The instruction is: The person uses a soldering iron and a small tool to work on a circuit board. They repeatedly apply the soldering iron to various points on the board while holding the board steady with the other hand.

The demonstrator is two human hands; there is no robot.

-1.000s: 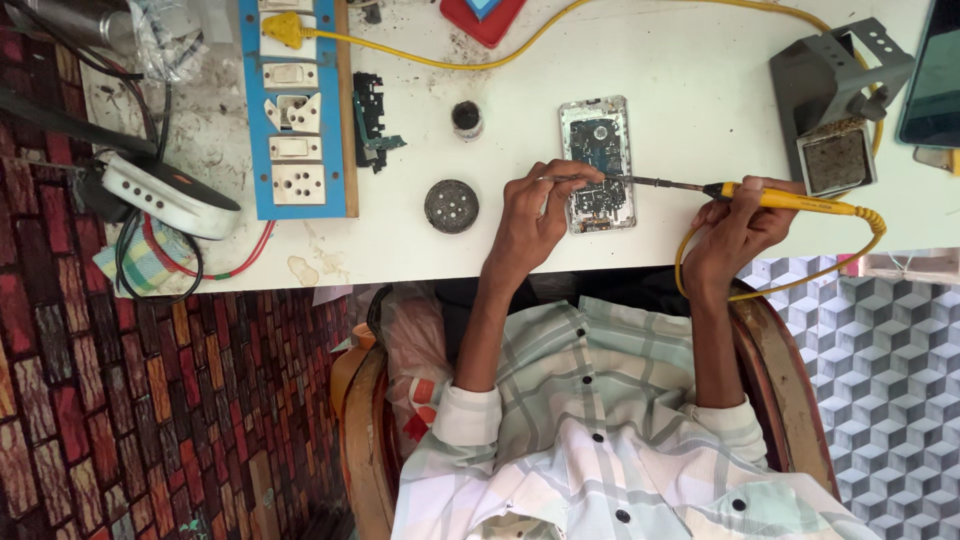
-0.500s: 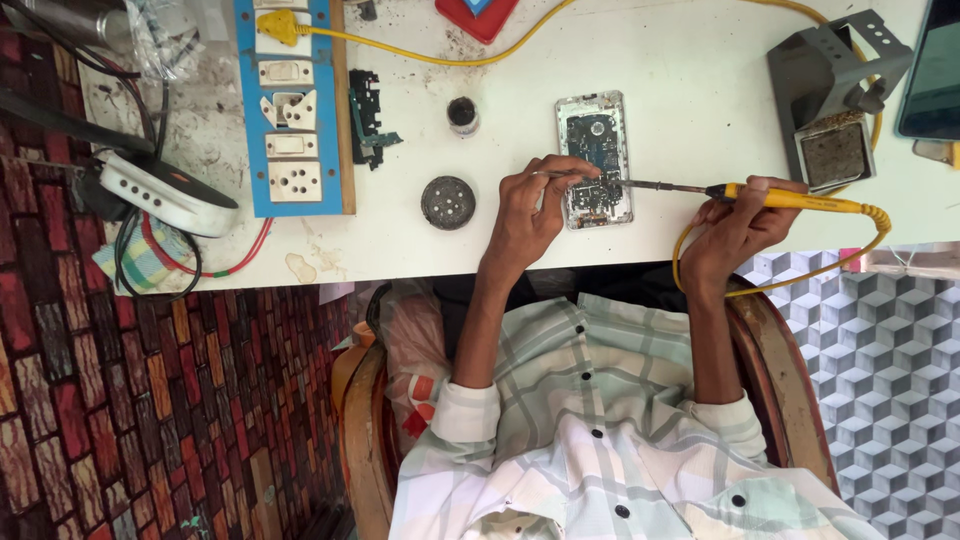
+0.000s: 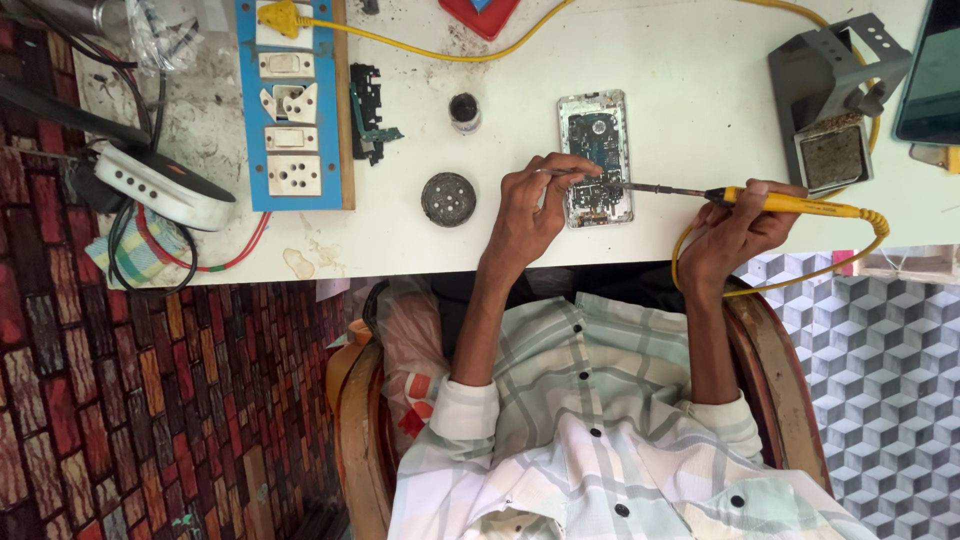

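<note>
Barely shifted since a second ago: same pose over the opened phone (image 3: 597, 158), iron tip in the same spot on the board, view nudged a little so the phone sits slightly lower and further right in frame. Left hand (image 3: 530, 215) curled, fingers pinched on a thin wire-like piece, probably solder, held down to the lower part of the exposed circuit board. Right hand (image 3: 735, 228) closed round the yellow handle of the soldering iron (image 3: 760, 200), metal tip reaching left to meet the board just beside the left fingertips. Phone lying flat, back off, near the front edge of the white worktop (image 3: 700, 90). So little movement suggests steady work at one joint rather than any change of spot. Yellow cable looping from the iron's handle down past the worktop edge. Grey iron stand with a sponge tray (image 3: 832, 110) off to the right, well apart. Round dark perforated disc (image 3: 448, 199) just left of the left hand, small dark pot (image 3: 464, 110) above it, blue socket board (image 3: 290, 100) farther left.
</note>
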